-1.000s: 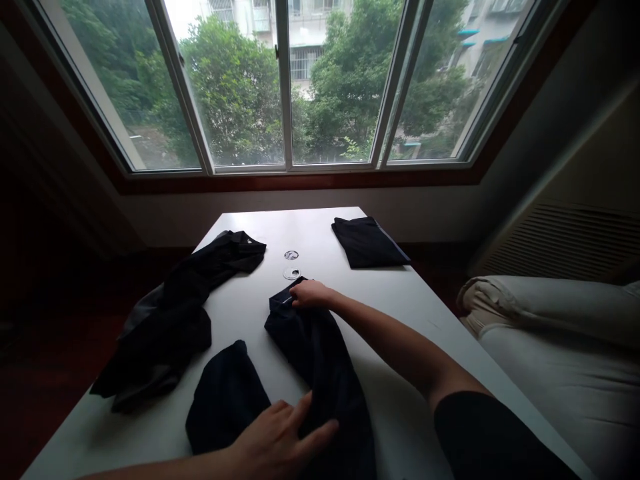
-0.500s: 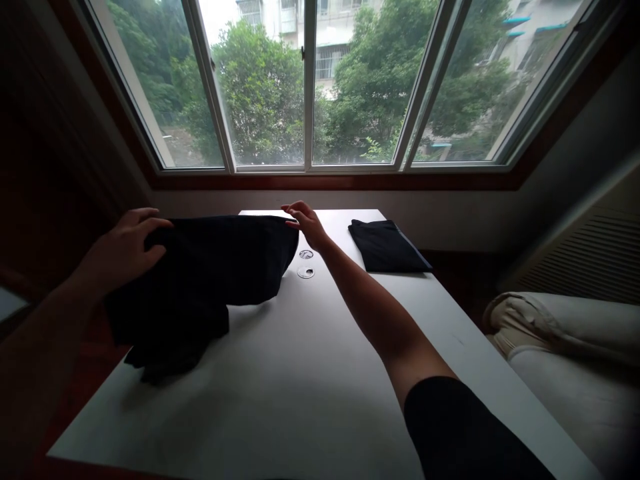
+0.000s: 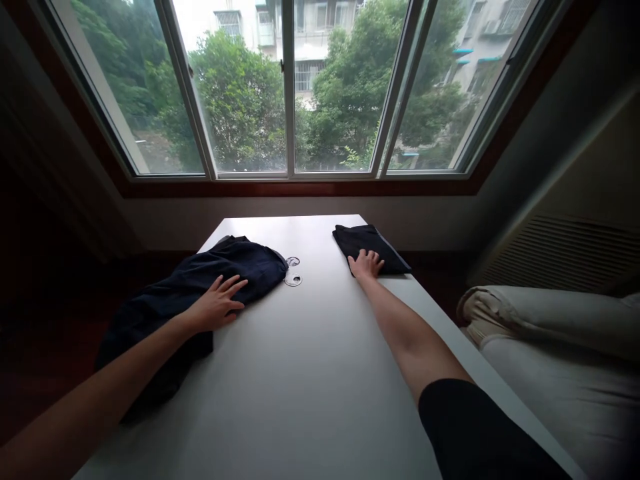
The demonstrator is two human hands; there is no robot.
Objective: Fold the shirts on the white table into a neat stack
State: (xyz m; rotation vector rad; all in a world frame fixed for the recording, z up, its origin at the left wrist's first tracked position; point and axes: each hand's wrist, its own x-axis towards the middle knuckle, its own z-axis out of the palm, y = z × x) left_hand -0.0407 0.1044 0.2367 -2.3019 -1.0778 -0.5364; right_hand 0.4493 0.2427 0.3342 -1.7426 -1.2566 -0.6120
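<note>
A dark navy garment (image 3: pixel 180 293) lies loosely spread along the left side of the white table (image 3: pixel 310 387), part of it hanging past the edge. My left hand (image 3: pixel 215 308) rests over its near right part, fingers spread. A folded dark garment (image 3: pixel 367 239) lies flat at the table's far right corner. On its near edge is my right hand (image 3: pixel 367 264), fingers spread and palm down. What kind of garment each one is cannot be made out.
Two round cable-hole covers (image 3: pixel 293 281) sit in the tabletop by the loose garment. A wide window (image 3: pixel 290 100) is behind the table. To the right stands a pale padded seat (image 3: pixel 555 327), with a slatted panel (image 3: pixel 565 253) beyond it.
The navy garment, held up before, now lies on the table. My left hand has moved right onto it. My right hand has left its edge and moved right to the folded garment.
</note>
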